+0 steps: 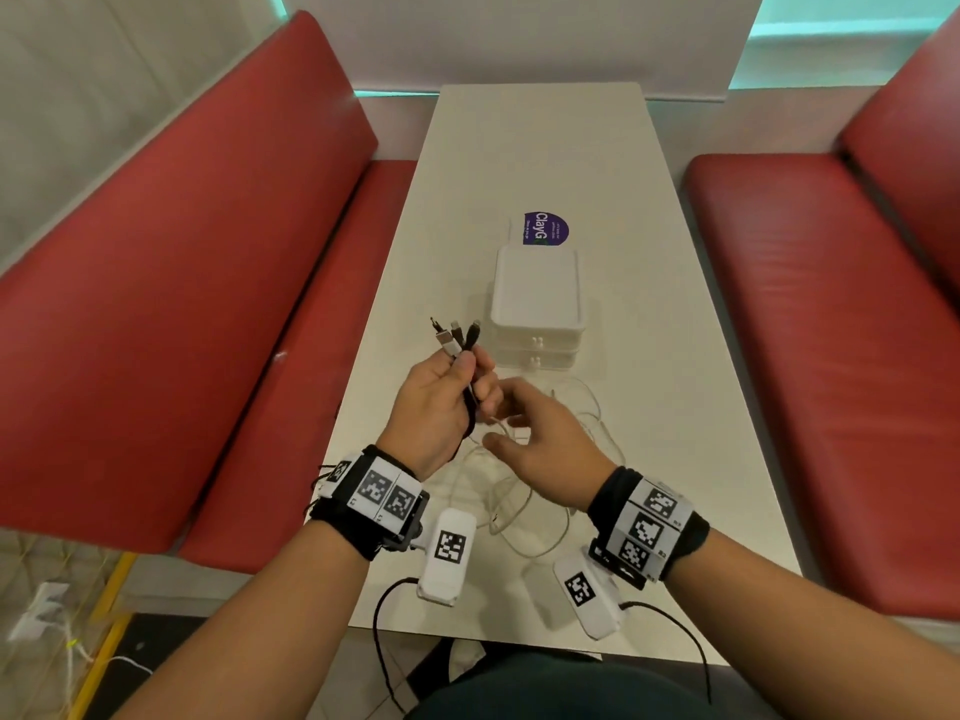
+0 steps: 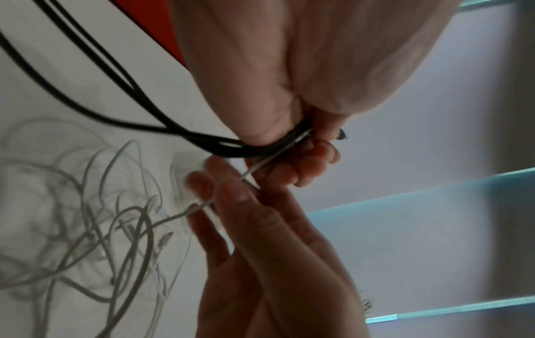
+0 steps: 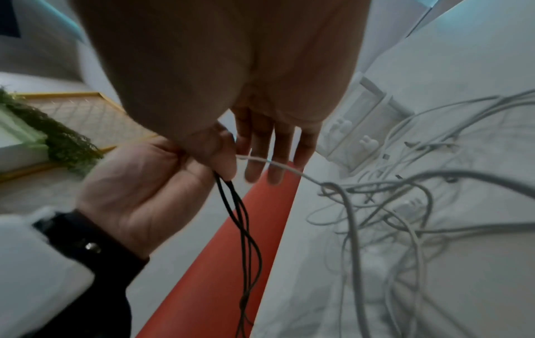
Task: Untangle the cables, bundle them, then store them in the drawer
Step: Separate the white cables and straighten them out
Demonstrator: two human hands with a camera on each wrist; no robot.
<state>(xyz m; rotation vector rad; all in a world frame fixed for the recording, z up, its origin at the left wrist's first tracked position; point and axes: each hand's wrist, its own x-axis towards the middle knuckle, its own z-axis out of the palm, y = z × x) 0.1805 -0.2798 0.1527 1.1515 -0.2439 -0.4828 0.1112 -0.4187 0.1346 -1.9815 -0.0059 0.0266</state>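
My left hand (image 1: 460, 379) is raised over the table and grips a bundle of cable ends, with several black and white connectors (image 1: 457, 332) sticking up from it. Two black cables (image 3: 243, 228) hang down from that grip. One white cable (image 3: 289, 170) runs from my left hand (image 2: 289, 103) across the straight fingers of my right hand (image 1: 511, 415) and down into the tangle of white cables (image 1: 519, 496) on the table. A white two-drawer unit (image 1: 537, 298) stands beyond the hands with both drawers closed.
The long white table (image 1: 675, 407) has red benches on the left (image 1: 182, 304) and right (image 1: 831, 356). A purple sticker (image 1: 545, 231) lies behind the drawer unit. The tangle (image 3: 405, 205) spreads between my wrists and the drawers.
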